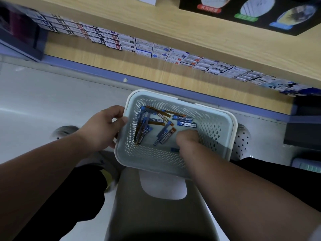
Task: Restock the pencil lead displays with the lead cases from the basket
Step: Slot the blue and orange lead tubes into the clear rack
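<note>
Arms: two bare forearms run from the bottom edge up towards the basket, one on each side.
Stool: the grey stool with a handle cut-out sits under the basket and carries it.
Left hand: the left hand grips the basket's left rim, with the thumb hooked over the inside and the fingers curled round the outside, steadying it.
Right hand: the right hand is down inside the basket on the near right, back of the hand up and fingers bent towards the floor of the basket. The fingertips are hidden, so I cannot tell whether they pinch a case or only touch one.
Cases: the lead cases, blue and brown-tipped, lie loose on the basket floor. Some are bunched along the left wall and others scattered in the middle, and a blue end shows just beside the right wrist.
Shelf: the wooden shelf runs behind the basket, holding a row of small boxes with their labels facing out.
Displays: none can be picked out for certain in this view. The boxes are too blurred to read.
Done: nothing visible here shows a case placed in a display.
Left: by my reading this is the picking step. A good many cases wait in the basket, so most of the restocking appears to lie ahead.
</note>
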